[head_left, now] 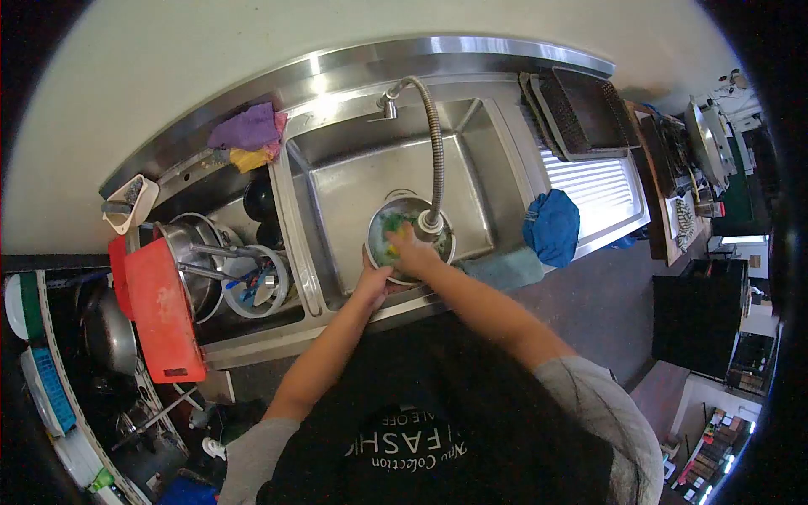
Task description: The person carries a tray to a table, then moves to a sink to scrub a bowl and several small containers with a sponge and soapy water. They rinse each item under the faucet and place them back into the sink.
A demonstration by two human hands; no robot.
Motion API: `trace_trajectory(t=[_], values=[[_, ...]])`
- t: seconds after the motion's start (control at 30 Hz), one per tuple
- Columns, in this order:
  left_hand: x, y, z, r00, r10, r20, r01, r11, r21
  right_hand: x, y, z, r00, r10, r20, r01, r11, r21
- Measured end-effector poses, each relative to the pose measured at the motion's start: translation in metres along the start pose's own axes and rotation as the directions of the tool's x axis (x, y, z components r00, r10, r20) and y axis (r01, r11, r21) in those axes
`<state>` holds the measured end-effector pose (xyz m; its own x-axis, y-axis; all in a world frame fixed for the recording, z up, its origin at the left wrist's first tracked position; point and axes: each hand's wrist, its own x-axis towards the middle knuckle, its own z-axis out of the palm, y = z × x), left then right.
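Note:
In the right-hand basin of the steel sink [345,181] sits a round metal pot [449,252], tilted toward me. My left hand [373,282] grips its near left rim, with some fingers hidden behind the wall. My right hand [414,255] reaches inside the pot, its fingers closed on a yellow and green sponge [392,238] pressed against the inner surface. Directly above the pot hangs the spray head [430,221] of a flexible hose tap [437,143]. Part of the pot's inside is hidden by my right hand and the spray head.
The left basin holds stacked metal pots and a white tub [282,290] of utensils. A red cutting board [160,311] leans at its side. Purple cloths [244,128] lie behind. To the right are a blue cloth [552,227], a green cloth [505,269] and dark mesh trays [589,114].

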<state>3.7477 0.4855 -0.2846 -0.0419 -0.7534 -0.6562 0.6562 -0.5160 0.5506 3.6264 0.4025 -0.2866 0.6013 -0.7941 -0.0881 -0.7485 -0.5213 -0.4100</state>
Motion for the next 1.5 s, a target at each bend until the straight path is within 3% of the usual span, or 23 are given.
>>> trace_trajectory(t=[0.07, 0.13, 0.23, 0.27, 0.3, 0.37, 0.43, 0.5, 0.53, 0.73, 0.77, 0.83, 0.93, 1.03, 1.13, 1.17, 1.27, 1.33, 1.37, 1.4, 1.47, 1.5], values=[[-0.002, 0.001, 0.003, 1.000, 0.014, 0.015, -0.014, 1.000, 0.000, 0.004, -0.011, 0.003, 0.989, 0.044, 0.143, -0.078, 0.968, 0.237], [-0.008, 0.007, 0.008, 1.000, 0.002, 0.023, -0.002, 1.000, -0.022, 0.013, -0.006, 0.024, 0.990, 0.012, 0.141, -0.079, 0.874, 0.479], [0.008, -0.004, -0.010, 0.994, -0.098, 0.050, 0.102, 0.991, -0.089, 0.036, 0.007, 0.035, 0.967, -0.067, 0.247, -0.073, 0.853, 0.516], [0.014, -0.009, -0.018, 0.988, -0.144, 0.064, 0.151, 0.982, -0.115, 0.038, 0.003, 0.036, 0.950, 0.178, 0.256, -0.288, 0.815, 0.502], [0.011, -0.006, -0.015, 0.992, -0.107, 0.067, 0.114, 0.987, -0.111, 0.041, -0.007, 0.030, 0.873, 0.412, 0.261, -0.488, 0.725, 0.487], [0.004, -0.001, -0.006, 0.997, -0.033, 0.075, 0.041, 0.994, -0.106, 0.040, -0.018, 0.006, 0.786, 0.570, 0.240, -0.614, 0.672, 0.414], [0.002, 0.001, -0.003, 0.998, -0.026, 0.065, 0.033, 0.994, -0.102, 0.032, -0.030, -0.051, 0.865, 0.458, 0.204, -0.501, 0.816, 0.288], [0.004, 0.000, -0.004, 0.997, -0.042, 0.065, 0.048, 0.995, -0.088, 0.031, -0.005, -0.036, 0.967, 0.169, 0.193, -0.172, 0.985, -0.001], [0.007, -0.001, -0.006, 0.996, -0.060, 0.069, 0.065, 0.995, -0.075, 0.032, 0.007, -0.027, 0.975, 0.020, 0.221, 0.013, 0.989, -0.146], [0.004, -0.002, -0.004, 0.999, -0.023, 0.038, 0.022, 0.999, 0.027, -0.006, -0.011, -0.020, 0.983, 0.001, 0.186, -0.001, 1.000, 0.000], [0.001, 0.000, 0.000, 0.999, -0.016, 0.030, 0.015, 0.999, 0.040, -0.006, -0.009, -0.014, 0.976, 0.060, 0.208, -0.085, 0.990, 0.110], [0.004, -0.002, -0.004, 0.998, -0.057, 0.034, 0.057, 0.998, 0.002, -0.001, -0.002, 0.003, 0.950, 0.170, 0.263, -0.252, 0.915, 0.316], [0.010, -0.009, -0.013, 0.995, -0.085, 0.056, 0.090, 0.992, -0.085, 0.006, -0.006, -0.001, 0.884, 0.317, 0.343, -0.433, 0.833, 0.344], [0.013, -0.010, -0.016, 0.992, -0.102, 0.074, 0.105, 0.994, -0.043, 0.021, 0.017, 0.025, 0.860, 0.395, 0.321, -0.508, 0.617, 0.601], [0.014, -0.011, -0.017, 0.991, -0.120, 0.055, 0.124, 0.989, -0.075, 0.019, 0.016, 0.020, 0.911, 0.408, 0.064, -0.364, 0.720, 0.591], [0.013, -0.008, -0.013, 0.992, -0.120, 0.046, 0.123, 0.991, -0.058, 0.027, 0.032, 0.034, 0.933, 0.282, 0.222, -0.324, 0.393, 0.861], [-0.002, 0.008, 0.003, 0.994, -0.104, 0.017, 0.102, 0.990, 0.093, 0.009, 0.003, -0.038, 0.962, 0.271, 0.035, -0.236, 0.762, 0.603], [0.001, 0.005, -0.001, 0.993, -0.109, 0.040, 0.107, 0.992, 0.062, 0.011, 0.035, 0.016, 0.908, 0.419, -0.010, -0.343, 0.757, 0.556], [0.002, 0.002, -0.005, 0.993, -0.112, 0.049, 0.110, 0.993, 0.047, 0.010, 0.037, 0.019, 0.916, 0.400, -0.043, -0.336, 0.819, 0.465], [0.003, 0.001, -0.007, 0.993, -0.101, 0.056, 0.100, 0.995, 0.032, 0.009, 0.030, 0.005, 0.922, 0.380, -0.075, -0.328, 0.870, 0.368], [0.006, -0.002, -0.008, 0.994, -0.079, 0.072, 0.079, 0.997, 0.002, 0.001, 0.018, -0.031, 0.986, 0.139, -0.090, -0.140, 0.990, -0.003], [0.007, -0.002, -0.008, 0.993, -0.091, 0.072, 0.090, 0.996, 0.014, -0.003, 0.016, -0.020, 0.990, 0.134, -0.029, -0.135, 0.991, -0.015]])
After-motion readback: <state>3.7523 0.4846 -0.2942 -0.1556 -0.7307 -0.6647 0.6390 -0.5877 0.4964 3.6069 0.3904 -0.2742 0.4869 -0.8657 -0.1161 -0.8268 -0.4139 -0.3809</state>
